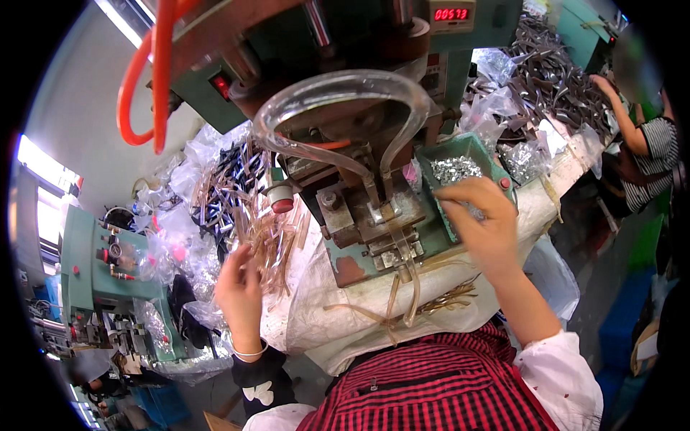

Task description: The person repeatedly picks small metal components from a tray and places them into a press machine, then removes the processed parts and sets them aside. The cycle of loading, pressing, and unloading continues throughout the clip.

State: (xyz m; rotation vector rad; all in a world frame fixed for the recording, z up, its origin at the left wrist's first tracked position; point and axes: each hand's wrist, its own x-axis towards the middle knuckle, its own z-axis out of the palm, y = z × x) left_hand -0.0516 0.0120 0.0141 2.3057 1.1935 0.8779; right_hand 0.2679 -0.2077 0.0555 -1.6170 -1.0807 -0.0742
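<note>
Beside a heap of translucent brown strips [277, 241], my left hand [239, 291] is raised with its fingers partly bent and apart; no held thing shows. Over the near edge of a green bin [496, 169], my right hand [483, 223] has thumb and index fingertip drawn close together. Whether a small piece sits between them is too small to tell. Small shiny metal pieces [456, 169] fill part of that bin. Between my hands stands a green press with a metal fixture [388, 215]. A clear strip [401, 241] lies in the fixture's front.
A thick clear tube [345, 82] loops down to the fixture. The press has a red push button [282, 205] at its left. Loose brown strips [392, 309] lie at the table's front edge. A dark heap of strips [553, 79] and a co-worker's arm [625, 118] are at right.
</note>
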